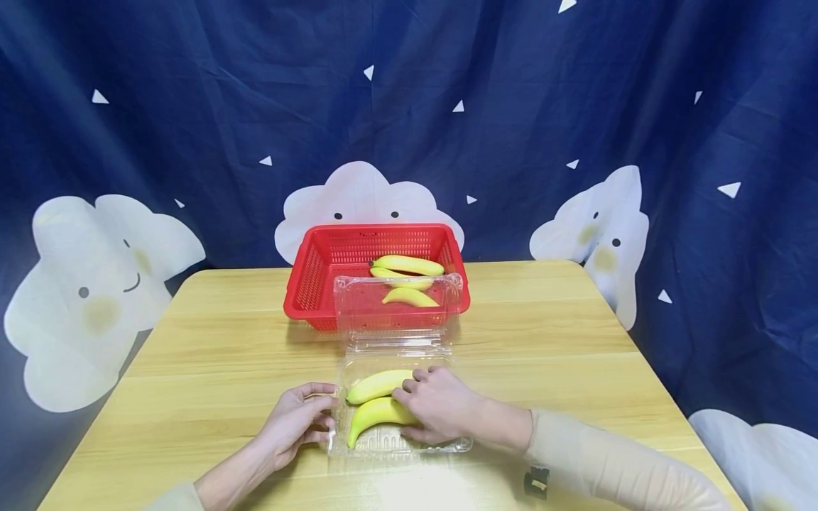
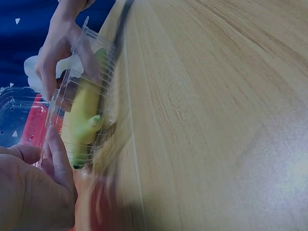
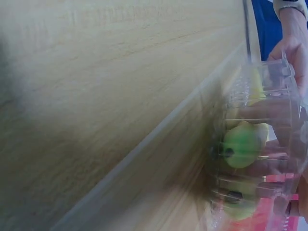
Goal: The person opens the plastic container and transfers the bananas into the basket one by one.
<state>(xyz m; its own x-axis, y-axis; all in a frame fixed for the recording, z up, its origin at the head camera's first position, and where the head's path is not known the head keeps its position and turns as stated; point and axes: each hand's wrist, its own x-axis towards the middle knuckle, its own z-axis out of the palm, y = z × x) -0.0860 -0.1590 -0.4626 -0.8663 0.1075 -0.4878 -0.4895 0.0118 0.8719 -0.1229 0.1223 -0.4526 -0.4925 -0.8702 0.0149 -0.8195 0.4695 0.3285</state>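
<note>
A clear plastic clamshell box [image 1: 386,441] lies on the table with its lid [image 1: 358,305] standing up at the far side. Two yellow bananas lie side by side inside: the farther banana [image 1: 378,385] and the nearer banana [image 1: 375,413]. My right hand [image 1: 441,406] reaches into the box from the right, its fingers and thumb gripping the right end of the nearer banana. The fingertips partly hide both bananas' right ends. At the box's left wall my left hand [image 1: 295,420] rests its extended fingers [image 2: 60,156] against the plastic.
Behind the box stands a red perforated basket [image 1: 309,284] holding several bananas [image 1: 412,265], some seen through the clear lid. The wooden table [image 1: 543,341] extends on both sides. A dark blue curtain [image 1: 511,142] with white clouds hangs behind it.
</note>
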